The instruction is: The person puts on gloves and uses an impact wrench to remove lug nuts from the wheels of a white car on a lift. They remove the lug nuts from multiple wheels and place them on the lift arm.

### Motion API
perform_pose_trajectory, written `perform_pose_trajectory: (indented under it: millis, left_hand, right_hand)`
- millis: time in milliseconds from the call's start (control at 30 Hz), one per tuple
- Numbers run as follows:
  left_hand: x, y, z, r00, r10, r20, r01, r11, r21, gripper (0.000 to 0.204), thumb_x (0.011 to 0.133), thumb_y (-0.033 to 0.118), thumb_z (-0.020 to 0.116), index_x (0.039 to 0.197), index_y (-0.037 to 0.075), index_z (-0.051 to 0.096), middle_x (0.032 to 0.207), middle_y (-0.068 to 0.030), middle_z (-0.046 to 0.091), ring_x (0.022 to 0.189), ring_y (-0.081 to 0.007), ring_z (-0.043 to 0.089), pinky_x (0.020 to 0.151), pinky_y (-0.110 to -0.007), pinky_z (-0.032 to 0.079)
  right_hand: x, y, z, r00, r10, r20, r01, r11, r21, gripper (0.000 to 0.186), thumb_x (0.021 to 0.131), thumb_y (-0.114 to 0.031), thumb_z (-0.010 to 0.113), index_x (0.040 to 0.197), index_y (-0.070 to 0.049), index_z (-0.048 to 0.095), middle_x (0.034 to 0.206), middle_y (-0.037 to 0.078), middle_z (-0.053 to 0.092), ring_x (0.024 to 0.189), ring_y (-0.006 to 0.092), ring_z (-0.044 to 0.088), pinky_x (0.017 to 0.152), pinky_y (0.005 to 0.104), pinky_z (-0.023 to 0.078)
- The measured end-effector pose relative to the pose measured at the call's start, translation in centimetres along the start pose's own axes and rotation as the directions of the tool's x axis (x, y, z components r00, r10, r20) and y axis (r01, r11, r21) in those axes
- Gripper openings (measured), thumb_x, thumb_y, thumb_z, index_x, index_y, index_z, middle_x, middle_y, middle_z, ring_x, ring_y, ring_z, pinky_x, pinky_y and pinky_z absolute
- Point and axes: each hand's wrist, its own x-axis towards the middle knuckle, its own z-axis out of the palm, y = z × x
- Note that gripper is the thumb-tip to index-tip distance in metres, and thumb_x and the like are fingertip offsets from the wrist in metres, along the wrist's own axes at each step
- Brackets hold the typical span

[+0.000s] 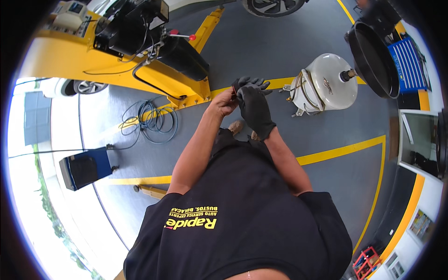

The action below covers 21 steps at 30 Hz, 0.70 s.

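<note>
Grey workshop floor (261,56) with yellow lines (343,151), a yellow lift post (116,60), daylight at left.

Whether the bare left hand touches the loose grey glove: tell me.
Touching. The head view shows the bare left hand pinching the cuff of the loose grey glove, with the gloved right hand beside it.

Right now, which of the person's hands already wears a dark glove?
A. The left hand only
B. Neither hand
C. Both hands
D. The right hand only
D: the right hand is covered by a dark glove, while the bare left hand grips a second glove by its cuff.
</note>
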Motion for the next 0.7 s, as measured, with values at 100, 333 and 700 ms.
perform_pose_trajectory:
  millis: [100,333,700]
  left_hand:
    - [-1.9,-0.4,-0.2,0.977,0.213,0.006,-0.212,0.975,-0.063,0.032,0.109,0.025,0.044,0.126,0.004,0.06,0.125,-0.0112,0.064,0.114,-0.0225,0.064,0.101,-0.038,0.054]
    - [-4.9,-2.9,-3.6,0.72,0.679,0.144,-0.651,0.733,-0.198,0.044,0.108,0.019,0.034,0.149,0.002,0.039,0.149,-0.0122,0.049,0.136,-0.0268,0.049,0.118,-0.041,0.035]
    - [-16.0,7.4,-13.9,0.489,0.819,0.302,0.808,-0.294,-0.511,0.055,0.1,0.037,0.042,0.153,0.027,0.031,0.161,-0.0058,0.034,0.146,-0.0225,0.035,0.119,-0.055,0.021]
  right_hand:
    - [-1.7,-0.3,0.2,1.0,-0.023,0.011,0.023,0.999,0.027,0.009,0.091,-0.005,0.06,0.1,-0.003,0.058,0.094,0.016,0.062,0.089,0.0344,0.061,0.079,0.0418,0.047]
    - [-1.6,-3.2,3.8,0.899,0.23,0.372,-0.436,0.409,0.802,0.011,0.089,-0.004,0.064,0.099,-0.002,0.06,0.093,0.014,0.064,0.084,0.029,0.061,0.078,0.035,0.048]
    - [2.1,-15.4,15.3,0.842,-0.171,0.511,-0.159,0.827,0.539,0.013,0.089,-0.007,0.068,0.095,-0.001,0.059,0.086,0.015,0.064,0.078,0.0312,0.061,0.073,0.0367,0.049]
